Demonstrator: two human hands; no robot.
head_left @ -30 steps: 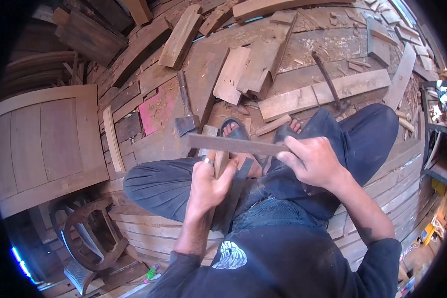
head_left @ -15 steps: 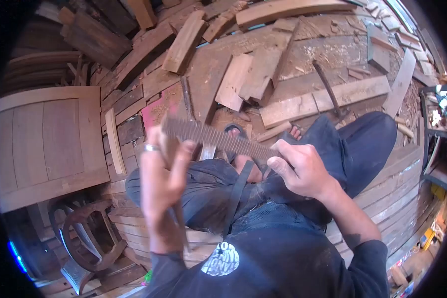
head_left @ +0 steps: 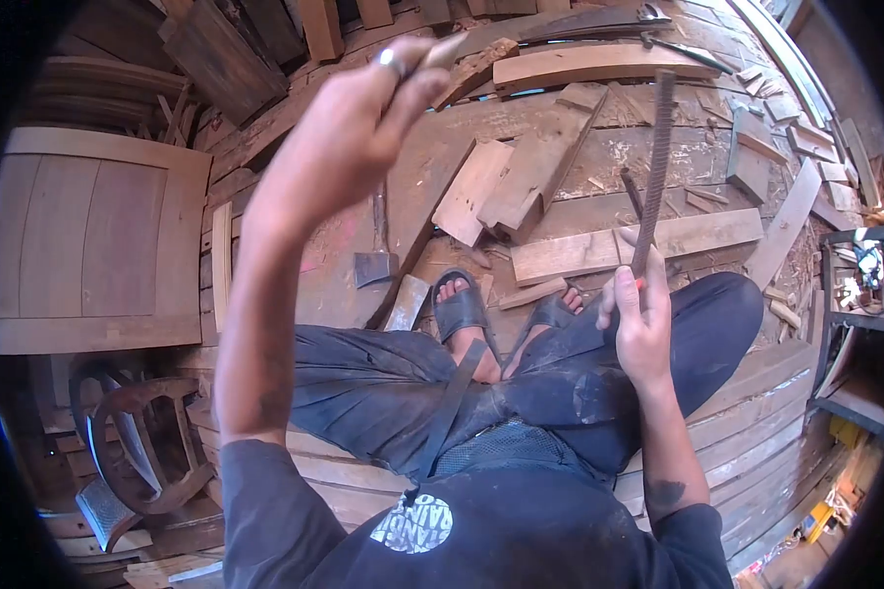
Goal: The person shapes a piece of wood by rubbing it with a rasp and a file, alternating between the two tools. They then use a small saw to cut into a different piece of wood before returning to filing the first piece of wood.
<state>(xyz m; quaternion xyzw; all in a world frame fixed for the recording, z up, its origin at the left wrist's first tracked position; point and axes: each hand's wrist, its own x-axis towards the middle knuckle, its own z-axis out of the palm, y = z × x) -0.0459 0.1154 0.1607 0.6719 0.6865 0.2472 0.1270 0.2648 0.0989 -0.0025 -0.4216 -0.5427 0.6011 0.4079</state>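
My left hand (head_left: 349,137), with a ring on one finger, is raised at the upper left and closed around a narrow piece of wood (head_left: 445,51). Only the pale, pointed end of that wood sticks out past the fingers; the rest is hidden by the hand. My right hand (head_left: 643,324) is above the knee on the right, gripping the lower end of a coarse file (head_left: 659,147). The file stands nearly upright, its long face crossed by ridges. A bit of orange-red (head_left: 640,283) shows at the grip. File and wood are well apart.
Between sandalled feet (head_left: 462,309) and the cabinet door panel (head_left: 88,240) lies a hatchet (head_left: 373,267). Wood blocks (head_left: 521,191), a long board (head_left: 580,250) and shavings cover the floor ahead. A saw (head_left: 599,22) lies at the back; a metal shelf (head_left: 859,324) stands right.
My left hand has risen up and forward with the wood, away from the file. My right hand has moved right, turning the file from nearly level to nearly upright.
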